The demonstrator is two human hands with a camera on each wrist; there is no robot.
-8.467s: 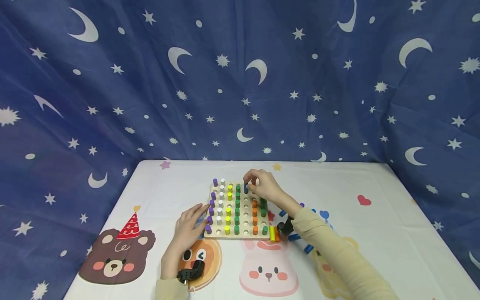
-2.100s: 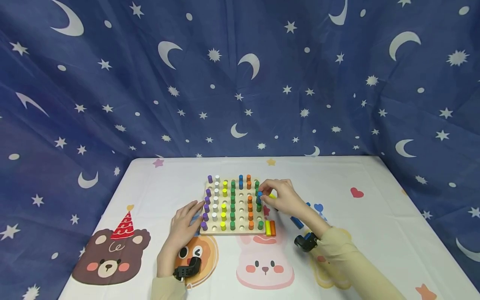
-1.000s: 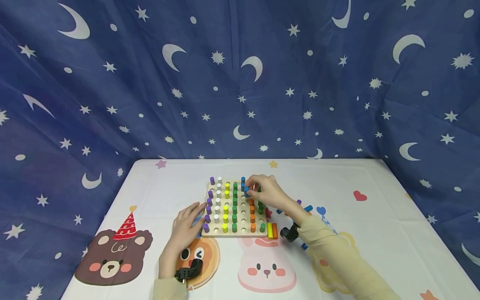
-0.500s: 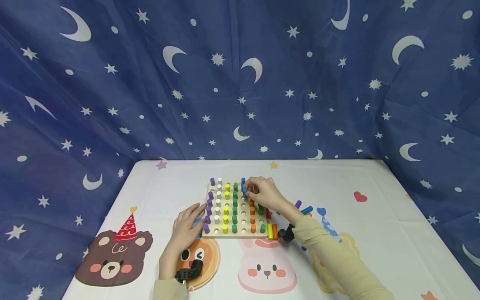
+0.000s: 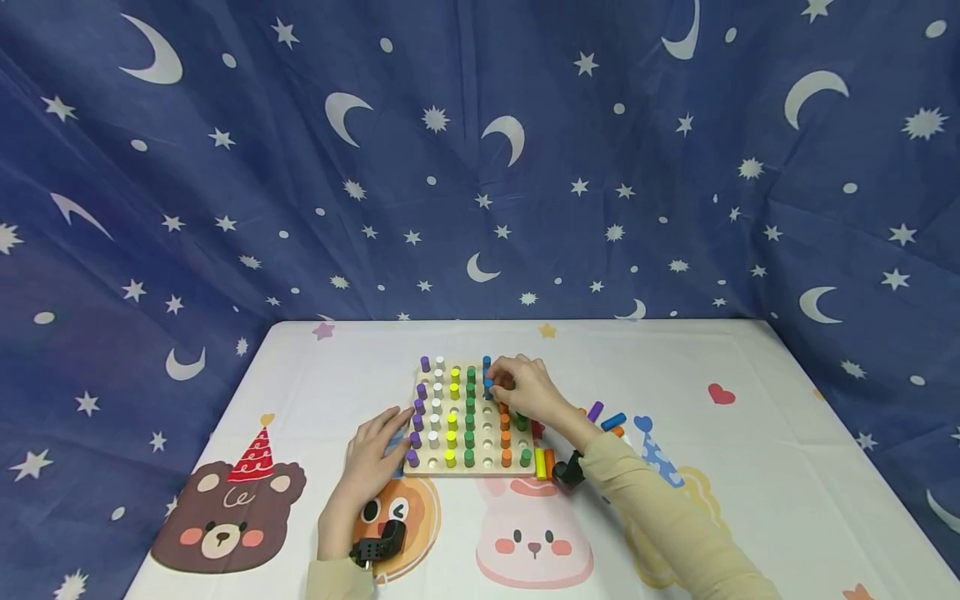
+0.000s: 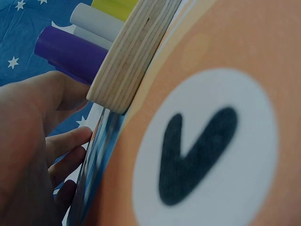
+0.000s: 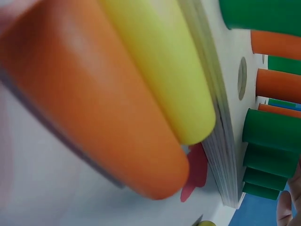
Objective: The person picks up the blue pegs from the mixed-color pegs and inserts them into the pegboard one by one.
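Observation:
A wooden pegboard lies mid-table with columns of purple, white, yellow, green, blue and orange pegs, plus green ones along the right. My right hand pinches a blue peg upright at the blue column, just nearer than the two blue pegs at its far end. Open holes run down the rest of that column. My left hand lies at the board's left edge, its fingers extended. In the left wrist view its thumb meets the board's side beside a purple peg. Only fingertips of the right hand show in the right wrist view.
A loose yellow peg and an orange peg lie against the board's right side. Farther right are a loose purple peg and a blue peg, partly bordered by my right sleeve. A starry curtain hangs behind.
Two blue pegs now stand at the column's far end. My right hand has brought another blue peg leftward from the board's right side and lowered it at that column. The left hand stays put.

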